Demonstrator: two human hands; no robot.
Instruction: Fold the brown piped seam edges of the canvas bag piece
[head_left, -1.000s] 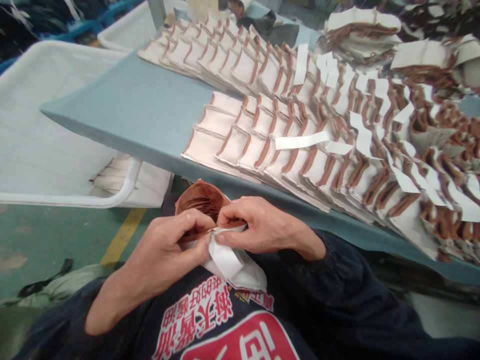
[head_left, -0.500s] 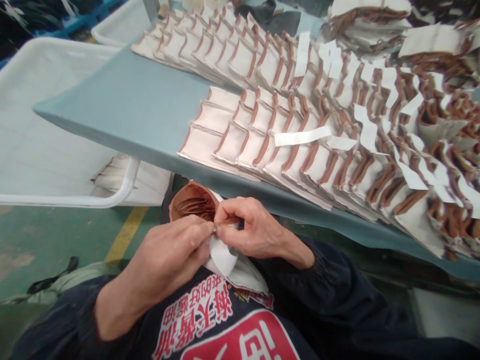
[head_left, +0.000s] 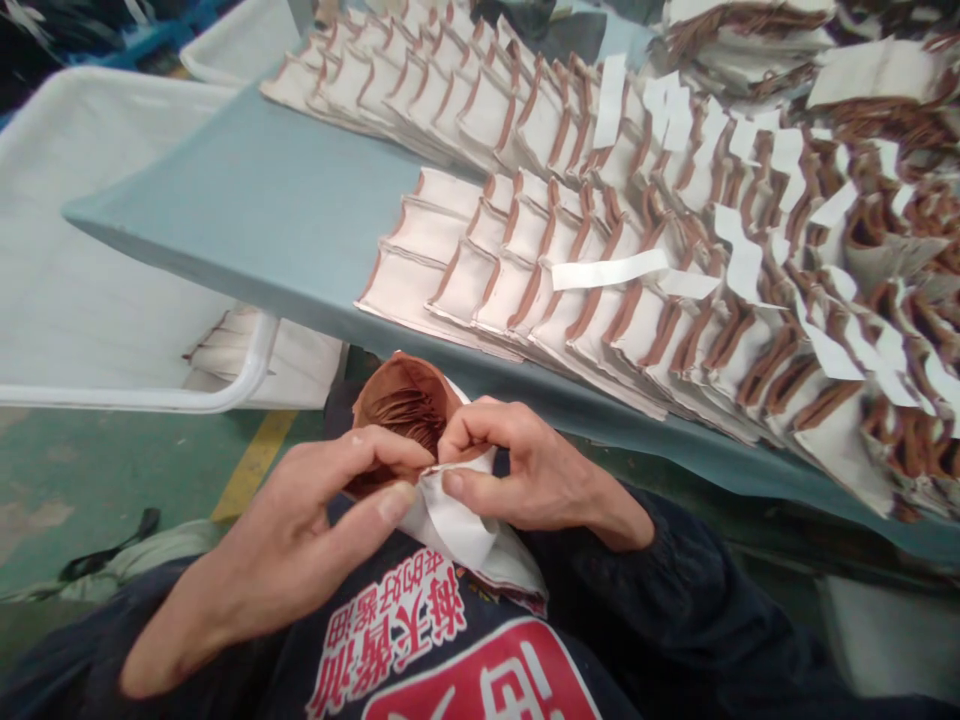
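Note:
Close to my chest I hold a stack of brown and white material pieces (head_left: pixel 401 405). My left hand (head_left: pixel 322 525) pinches the stack's near edge between thumb and forefinger. My right hand (head_left: pixel 517 470) pinches the same edge from the right, fingers curled. A white paper strip (head_left: pixel 461 530) hangs down from the stack between the two hands. The brown layers fan out above my fingers.
A grey-blue table (head_left: pixel 247 220) in front carries overlapping rows of white pieces with brown edges (head_left: pixel 525 280) and loose white strips (head_left: pixel 607 272). More heaps lie at the right (head_left: pixel 862 300). A white bin (head_left: pixel 90 260) stands at the left on a green floor.
My left forefinger and thumb have spread slightly along the edge, and the brown stack now shows more between my hands. The view has shifted a little.

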